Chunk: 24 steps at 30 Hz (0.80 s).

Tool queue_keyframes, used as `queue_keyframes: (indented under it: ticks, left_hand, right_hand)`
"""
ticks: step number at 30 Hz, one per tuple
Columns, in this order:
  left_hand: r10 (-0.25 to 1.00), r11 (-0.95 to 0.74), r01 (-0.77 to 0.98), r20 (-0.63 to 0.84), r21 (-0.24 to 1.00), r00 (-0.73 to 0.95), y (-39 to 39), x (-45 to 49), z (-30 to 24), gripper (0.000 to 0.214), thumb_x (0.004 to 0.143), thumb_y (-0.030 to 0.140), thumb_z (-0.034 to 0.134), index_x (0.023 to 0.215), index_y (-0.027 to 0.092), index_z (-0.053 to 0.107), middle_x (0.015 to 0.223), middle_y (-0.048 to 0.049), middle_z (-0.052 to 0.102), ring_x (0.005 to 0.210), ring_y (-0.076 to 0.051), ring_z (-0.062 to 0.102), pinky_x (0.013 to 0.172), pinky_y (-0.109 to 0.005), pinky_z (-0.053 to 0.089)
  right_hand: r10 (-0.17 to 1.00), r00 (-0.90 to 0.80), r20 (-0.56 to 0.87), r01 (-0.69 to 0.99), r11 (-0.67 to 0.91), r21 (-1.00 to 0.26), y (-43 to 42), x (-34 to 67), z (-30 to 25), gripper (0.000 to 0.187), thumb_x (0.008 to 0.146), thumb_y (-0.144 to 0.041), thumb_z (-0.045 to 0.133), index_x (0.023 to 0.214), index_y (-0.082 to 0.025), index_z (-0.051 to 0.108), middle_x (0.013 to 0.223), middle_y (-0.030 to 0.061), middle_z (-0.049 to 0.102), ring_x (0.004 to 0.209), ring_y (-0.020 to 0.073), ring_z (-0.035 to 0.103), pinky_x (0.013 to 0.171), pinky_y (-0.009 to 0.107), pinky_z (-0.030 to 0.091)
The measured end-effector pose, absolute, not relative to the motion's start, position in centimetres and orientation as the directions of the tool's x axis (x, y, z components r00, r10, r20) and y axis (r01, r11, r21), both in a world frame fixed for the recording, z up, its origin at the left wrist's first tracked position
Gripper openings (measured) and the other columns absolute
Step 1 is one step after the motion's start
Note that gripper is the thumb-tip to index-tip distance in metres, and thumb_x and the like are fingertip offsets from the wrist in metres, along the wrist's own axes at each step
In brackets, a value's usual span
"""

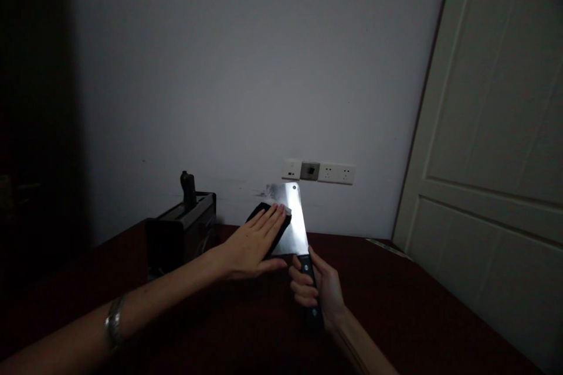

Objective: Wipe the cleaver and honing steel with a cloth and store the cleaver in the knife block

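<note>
A cleaver (298,225) with a broad shiny blade and a black riveted handle is held upright, blade up. My right hand (323,287) is closed around its handle. My left hand (253,241) presses a black cloth (281,233) against the left part of the blade. Its fingers lie nearly straight and together over the cloth, with the thumb below. The palm side of this hand and part of the blade's left side are hidden.
Left of my hands, a dark knife block (180,225) with one black knife handle (188,188) sticking up stands on the dark red table (373,293). Behind are a pale wall with a row of sockets (328,172) and, at right, a white panelled door (492,187). The light is dim.
</note>
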<state>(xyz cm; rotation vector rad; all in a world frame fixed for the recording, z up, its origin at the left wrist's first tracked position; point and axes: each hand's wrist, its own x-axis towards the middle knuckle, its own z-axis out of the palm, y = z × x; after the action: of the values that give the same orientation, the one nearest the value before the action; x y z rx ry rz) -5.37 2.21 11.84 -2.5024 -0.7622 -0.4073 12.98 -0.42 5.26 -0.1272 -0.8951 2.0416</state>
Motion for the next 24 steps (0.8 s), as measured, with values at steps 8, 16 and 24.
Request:
queue_keyframes:
  ticks: [8, 16, 24]
  left_hand:
    - [0.407, -0.768, 0.531, 0.368, -0.358, 0.836, 1.7, -4.6, 11.5, 0.084, 0.082, 0.064, 0.023, 0.140, 0.007, 0.003, 0.146, -0.0155, 0.002, 0.134, -0.025, -0.001, 0.109, -0.038, 0.010]
    - [0.331, -0.827, 0.427, 0.297, -0.366, 0.896, 1.3, -3.8, 11.4, 0.085, 0.081, 0.064, 0.024, 0.140, 0.006, 0.004, 0.146, -0.0154, 0.006, 0.134, -0.024, 0.000, 0.109, -0.036, 0.011]
    - [0.374, -0.794, 0.478, 0.319, -0.376, 0.871, 2.3, -3.6, 12.1, 0.082, 0.083, 0.062, 0.022, 0.140, 0.005, 0.006, 0.146, -0.0152, 0.004, 0.134, -0.025, 0.000, 0.109, -0.037, 0.009]
  right_hand:
    - [0.767, -0.602, 0.224, -0.690, -0.359, -0.628, -0.3, 13.1, 5.2, 0.033, 0.077, -0.045, 0.054, 0.068, -0.014, 0.048, 0.045, -0.0092, 0.033, 0.032, -0.0002, 0.014, 0.029, 0.011, 0.013]
    - [0.791, -0.586, 0.177, -0.684, -0.365, -0.631, 0.2, 13.2, 4.8, 0.036, 0.077, -0.047, 0.053, 0.067, -0.013, 0.048, 0.043, -0.0092, 0.033, 0.032, -0.0004, 0.014, 0.029, 0.012, 0.012]
    - [0.799, -0.582, 0.154, -0.688, -0.382, -0.618, 0.3, 13.2, 4.5, 0.033, 0.078, -0.044, 0.053, 0.066, -0.013, 0.049, 0.044, -0.0087, 0.035, 0.032, -0.0001, 0.016, 0.029, 0.011, 0.013]
